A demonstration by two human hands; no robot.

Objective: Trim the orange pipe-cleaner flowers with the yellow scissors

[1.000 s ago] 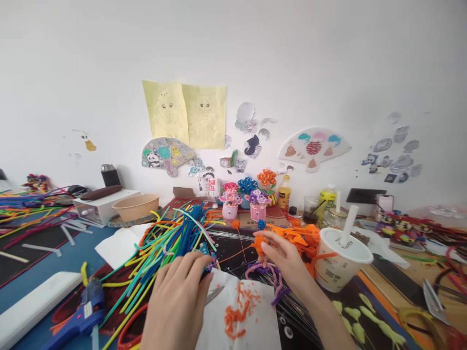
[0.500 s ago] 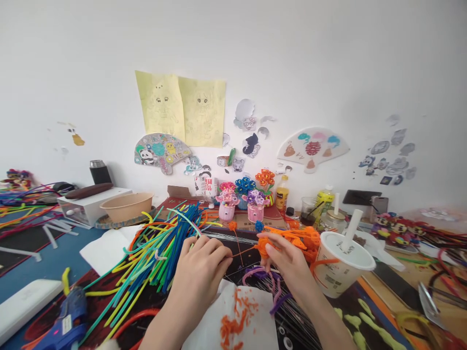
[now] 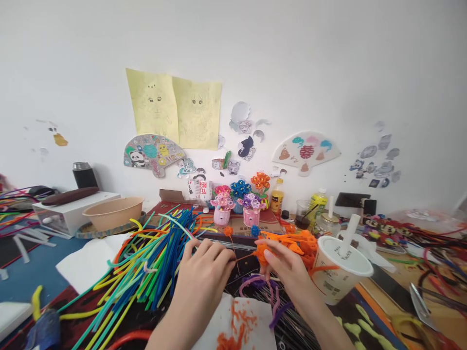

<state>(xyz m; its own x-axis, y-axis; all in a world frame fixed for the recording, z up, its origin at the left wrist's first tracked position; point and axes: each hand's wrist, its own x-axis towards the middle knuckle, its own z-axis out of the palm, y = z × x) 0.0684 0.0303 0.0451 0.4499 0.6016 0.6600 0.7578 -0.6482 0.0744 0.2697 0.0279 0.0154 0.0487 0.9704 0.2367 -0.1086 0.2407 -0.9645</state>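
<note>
My left grip [image 3: 208, 266] pinches, palm turned down, opposite my right grip [image 3: 281, 260], its fingers [image 3: 269, 244] curled, both bare forearms [image 3: 177, 323] angling inward.

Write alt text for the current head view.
Person's right hand holds a fuzzy orange piece above a cluttered craft table, left hand close by. Colorful pipe cleaners lie piled at left; a lidded cup with straw stands at right.

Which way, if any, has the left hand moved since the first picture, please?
Yes, rightward: earlier the left hand lay wholly left of the left pink pot; now it reaches past that pot's right edge.
</note>
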